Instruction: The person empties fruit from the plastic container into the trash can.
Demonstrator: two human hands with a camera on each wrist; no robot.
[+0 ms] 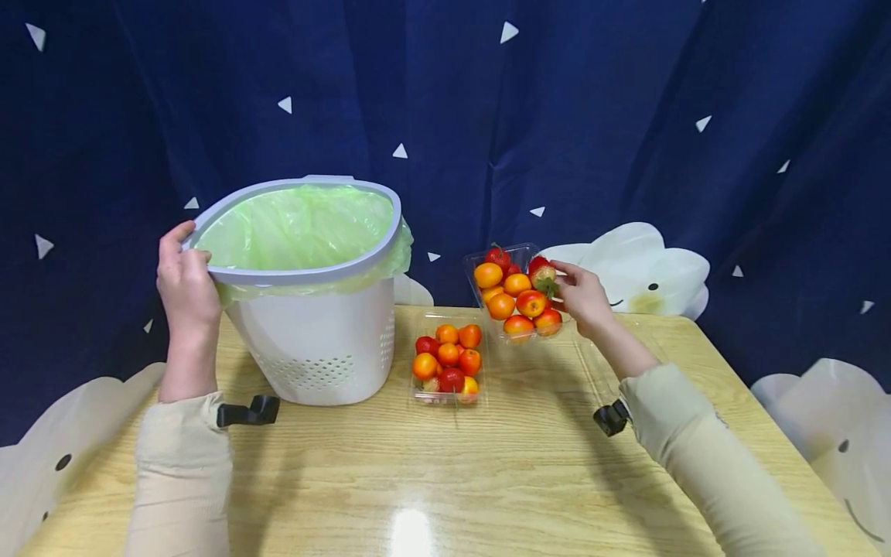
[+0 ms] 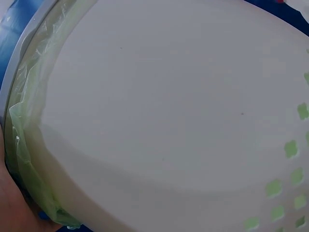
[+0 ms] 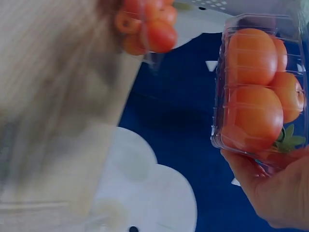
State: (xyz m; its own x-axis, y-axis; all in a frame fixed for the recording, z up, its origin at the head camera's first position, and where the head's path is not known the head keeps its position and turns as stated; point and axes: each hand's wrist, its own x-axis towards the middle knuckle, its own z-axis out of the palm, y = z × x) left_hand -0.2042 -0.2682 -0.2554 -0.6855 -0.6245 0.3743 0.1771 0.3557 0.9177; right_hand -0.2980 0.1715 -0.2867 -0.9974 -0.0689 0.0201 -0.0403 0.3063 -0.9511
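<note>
My left hand (image 1: pixel 188 286) grips the left side of the grey rim of a white trash bin (image 1: pixel 320 333), which has small holes low in its wall. A thin green bag (image 1: pixel 299 224) lines the bin and folds over its rim. In the left wrist view the bin's pale wall (image 2: pixel 159 106) fills most of the picture. My right hand (image 1: pixel 585 298) holds a clear plastic fruit box (image 3: pixel 219 96) by its right side, raised above the table. Orange and red fruits (image 1: pixel 517 285) and a strawberry (image 1: pixel 541 275) with green leaves fill it.
A second clear box (image 1: pixel 448 363) of similar fruits stands on the wooden table (image 1: pixel 362 472), between bin and right hand. Clear plastic (image 1: pixel 595 371) lies under my right forearm. Behind hangs a dark blue curtain (image 1: pixel 445 93); pale cloud-shaped figures (image 1: pixel 640 271) border the table.
</note>
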